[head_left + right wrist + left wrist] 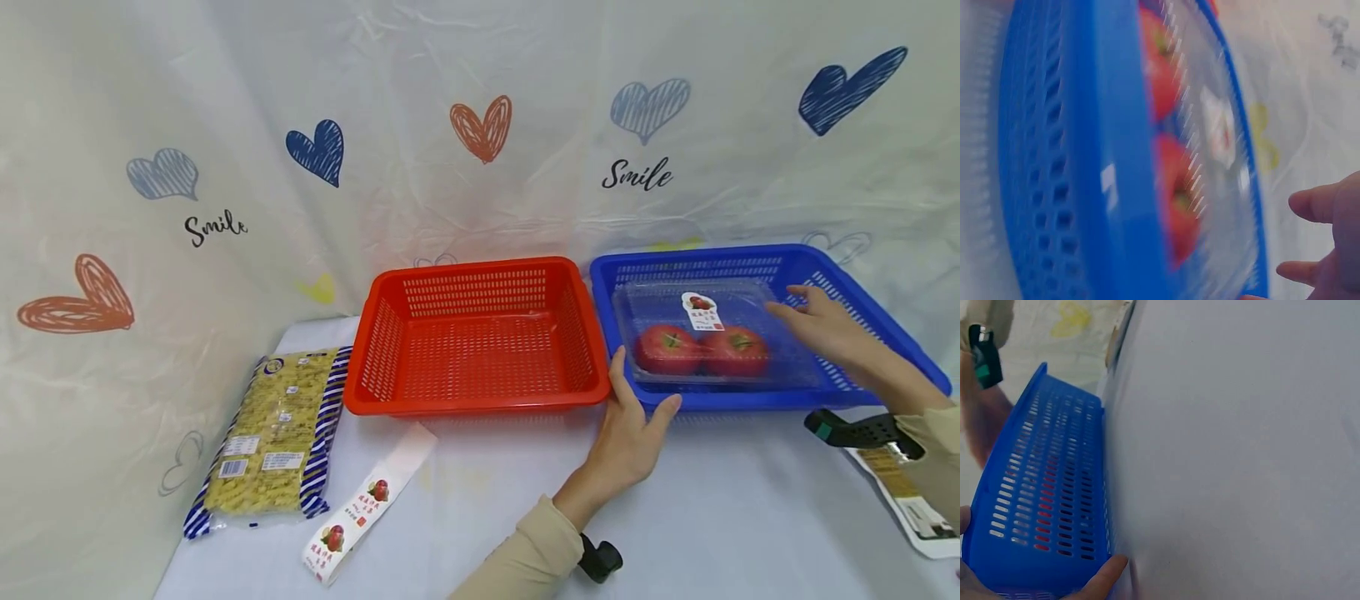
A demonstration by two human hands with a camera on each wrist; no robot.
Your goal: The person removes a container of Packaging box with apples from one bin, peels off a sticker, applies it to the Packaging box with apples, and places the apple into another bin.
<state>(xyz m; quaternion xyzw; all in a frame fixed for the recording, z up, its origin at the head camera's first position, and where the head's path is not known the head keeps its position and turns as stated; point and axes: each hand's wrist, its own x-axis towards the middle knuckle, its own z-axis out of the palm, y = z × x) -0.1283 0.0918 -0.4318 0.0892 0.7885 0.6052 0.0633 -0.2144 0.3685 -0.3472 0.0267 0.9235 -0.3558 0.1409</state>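
A blue perforated basket [750, 402] stands at the right, holding a clear plastic box [637, 302] with two red tomatoes [670, 349] inside. A white fruit label [702, 313] sticks to the lid. My left hand [624, 437] is at the basket's front left corner, fingers extended and thumb spread along the front side. In the left wrist view its fingertips show beside the basket wall [997, 550]. My right hand [821, 329] is over the basket's right part, near the box's right end, fingers apart. The right wrist view is blurred and shows nothing held.
A red basket [480, 408] stands directly left of the blue one. Farther left lie a bag of yellow pasta [273, 425] and a strip of fruit labels [367, 504]. A partly covered package [903, 500] lies under the right forearm. A printed curtain [405, 167] hangs behind.
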